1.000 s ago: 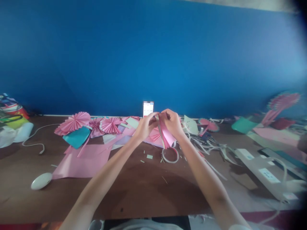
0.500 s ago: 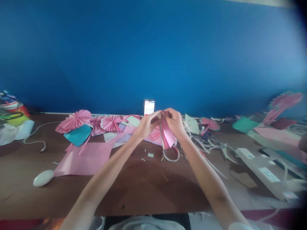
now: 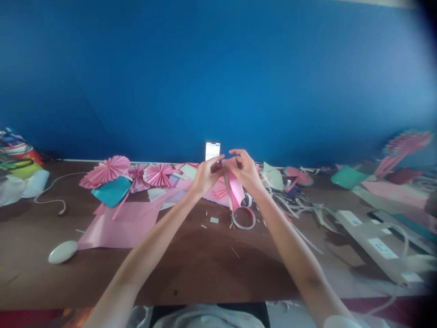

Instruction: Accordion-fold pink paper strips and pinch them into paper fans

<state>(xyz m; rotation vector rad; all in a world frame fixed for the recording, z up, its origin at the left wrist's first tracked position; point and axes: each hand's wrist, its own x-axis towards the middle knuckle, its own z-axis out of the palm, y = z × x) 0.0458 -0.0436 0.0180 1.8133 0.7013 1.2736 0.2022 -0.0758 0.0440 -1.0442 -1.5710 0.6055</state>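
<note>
A strip of pleated pink paper [image 3: 235, 190] hangs between my hands above the middle of the table. My left hand [image 3: 206, 176] pinches its upper left edge, thumb and fingertips closed on it. From the other side my right hand [image 3: 248, 173] grips the folds, with the index finger raised off the paper. Just below the paper's lower end lies a roll of tape [image 3: 245, 218]. Behind my left hand a phone [image 3: 212, 150] stands upright with its screen lit.
Left of my hands are pink paper fans [image 3: 159, 176], a teal piece [image 3: 111, 191] and a pink sheet [image 3: 119, 228]. A white mouse [image 3: 63, 252] lies at front left. Tangled white strips [image 3: 300, 207] and a power strip [image 3: 380, 248] are on the right. A blue wall [image 3: 218, 82] rises behind.
My right index finger has lifted and opened away from the fold's top edge. The pleated paper and both hands have shifted slightly left, uncovering more of the tape roll.
</note>
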